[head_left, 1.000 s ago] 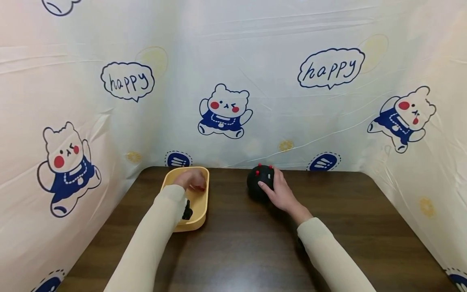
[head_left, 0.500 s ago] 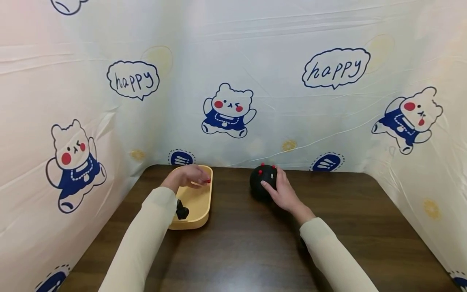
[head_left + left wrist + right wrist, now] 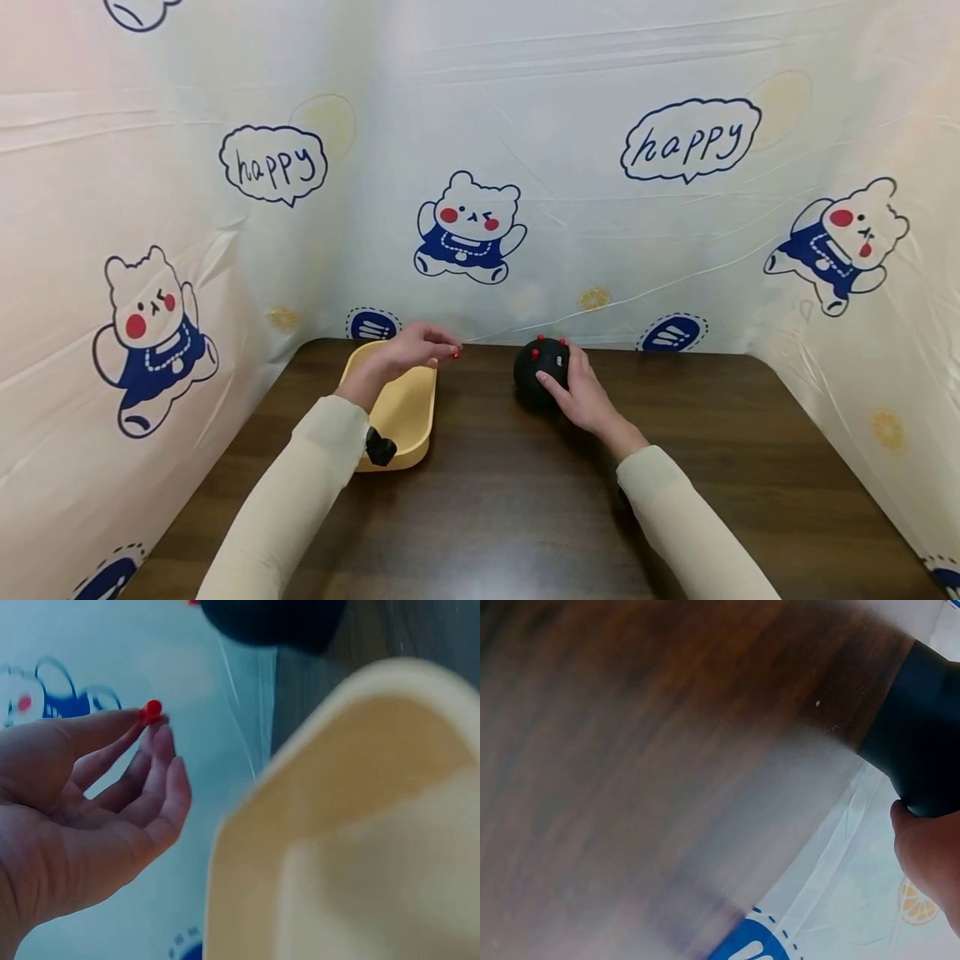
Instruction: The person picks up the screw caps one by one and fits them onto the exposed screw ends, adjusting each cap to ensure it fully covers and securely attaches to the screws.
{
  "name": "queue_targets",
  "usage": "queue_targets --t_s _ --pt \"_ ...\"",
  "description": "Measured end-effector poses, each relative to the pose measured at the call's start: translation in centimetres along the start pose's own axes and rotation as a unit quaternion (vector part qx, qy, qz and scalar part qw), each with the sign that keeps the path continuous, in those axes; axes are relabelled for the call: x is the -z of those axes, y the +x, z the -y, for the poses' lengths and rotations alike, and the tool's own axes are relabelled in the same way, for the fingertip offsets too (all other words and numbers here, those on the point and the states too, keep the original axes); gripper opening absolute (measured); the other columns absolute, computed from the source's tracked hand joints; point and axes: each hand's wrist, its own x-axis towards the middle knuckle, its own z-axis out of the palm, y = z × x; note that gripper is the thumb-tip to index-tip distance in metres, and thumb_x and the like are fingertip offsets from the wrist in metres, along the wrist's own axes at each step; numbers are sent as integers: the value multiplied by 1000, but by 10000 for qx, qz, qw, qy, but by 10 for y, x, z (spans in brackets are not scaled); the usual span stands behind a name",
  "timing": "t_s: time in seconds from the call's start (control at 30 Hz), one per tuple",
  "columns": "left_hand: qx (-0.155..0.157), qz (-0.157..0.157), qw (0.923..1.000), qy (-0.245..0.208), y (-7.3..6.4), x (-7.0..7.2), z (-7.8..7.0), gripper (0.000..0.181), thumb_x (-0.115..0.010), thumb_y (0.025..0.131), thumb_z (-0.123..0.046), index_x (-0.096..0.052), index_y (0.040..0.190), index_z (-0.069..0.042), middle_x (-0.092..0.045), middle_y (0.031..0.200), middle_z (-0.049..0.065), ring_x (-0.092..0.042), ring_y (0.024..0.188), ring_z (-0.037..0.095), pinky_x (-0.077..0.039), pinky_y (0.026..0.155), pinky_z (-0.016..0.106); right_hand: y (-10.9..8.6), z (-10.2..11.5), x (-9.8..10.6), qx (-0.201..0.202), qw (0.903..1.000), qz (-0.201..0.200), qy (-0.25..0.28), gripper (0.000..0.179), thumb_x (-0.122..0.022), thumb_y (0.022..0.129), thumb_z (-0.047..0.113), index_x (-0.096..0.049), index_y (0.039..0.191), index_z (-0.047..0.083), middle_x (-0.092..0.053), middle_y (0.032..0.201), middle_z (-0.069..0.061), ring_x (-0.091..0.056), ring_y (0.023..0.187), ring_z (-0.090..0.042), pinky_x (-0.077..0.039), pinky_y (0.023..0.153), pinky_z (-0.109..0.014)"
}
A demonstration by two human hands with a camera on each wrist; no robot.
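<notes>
My left hand (image 3: 405, 350) is raised over the far right part of a yellow tray (image 3: 408, 458). Between its thumb and fingertips it pinches a small red push pin (image 3: 153, 709), whose round head faces the left wrist camera. My right hand (image 3: 587, 398) grips a black ball-shaped holder (image 3: 532, 385) from its right side, thumb on the front and fingers around the back. Several red pins (image 3: 536, 353) stick out of the top of this holder, and a small pale mark shows near the right fingers. In the right wrist view only the thumb (image 3: 930, 859) and the holder's lower part (image 3: 919, 727) appear.
Both hands work over a dark brown wooden table (image 3: 487, 500). A white curtain (image 3: 555, 233) with printed bears stands behind the table and along both sides. A black wrist camera (image 3: 380, 448) on the left wrist overlaps the tray's near end.
My left hand has risen out of the tray and moved right toward the black holder, carrying the red push pin. The right hand keeps its grip on the holder.
</notes>
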Motion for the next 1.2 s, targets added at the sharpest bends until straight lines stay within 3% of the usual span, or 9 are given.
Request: queue_targets --t_s 0.13,0.23,0.4,0.63,0.8,1.0,1.2 --pt "-410 -353 9984 177 2 -16 -15 22 -64 102 -17 -74 119 -7 -71 116 14 -62 110 38 -54 97 46 0 1 0 -20 10000 16 15 92 -52 100 63 -10 161 9 -26 158 -22 -40 138 -39 -33 115 -62" --pt "-742 -609 9947 364 3 -30 -24 19 -66 101 -17 -76 115 -9 -73 109 10 -63 103 34 -56 91 41 0 2 1 -29 10000 37 27 91 -52 100 62 -10 161 10 -26 158 -22 -39 139 -39 -33 115 -62" --pt "-1471 -1137 9774 1010 6 -55 -35 14 -70 99 -17 -78 109 -12 -74 101 2 -64 92 21 -57 84 34 -1 2 1 -74 9999 74 25 93 -52 99 64 -10 161 8 -26 158 -22 -39 140 -39 -32 116 -61" --pt "-2001 -1470 9580 1431 16 -93 -51 15 -73 97 -16 -79 108 -10 -76 99 0 -67 89 16 -58 83 32 -2 3 1 -67 10000 15 51 93 -52 100 63 -10 161 8 -27 157 -22 -40 139 -40 -33 115 -61" --pt "-2274 -1607 9452 1705 29 -115 -58 14 -74 95 -15 -80 105 -7 -77 96 1 -65 84 14 -57 80 30 -3 3 0 51 10000 -44 48 90 -54 101 58 -10 161 6 -28 155 -24 -43 135 -41 -37 113 -60" --pt "-2236 -1770 9391 1918 42 -133 -59 14 -74 96 -19 -81 105 -11 -76 94 -2 -61 81 13 -53 76 27 -2 2 -3 301 9994 -172 55 85 -57 103 48 -13 160 3 -31 152 -26 -45 133 -41 -41 110 -58" --pt "-2348 -2061 9239 2208 53 -146 -55 13 -74 96 -21 -82 103 -14 -77 99 -3 -67 88 12 -56 81 29 -2 1 -1 434 9987 -255 13 84 -57 104 45 -13 160 2 -30 154 -27 -45 135 -42 -41 110 -57"
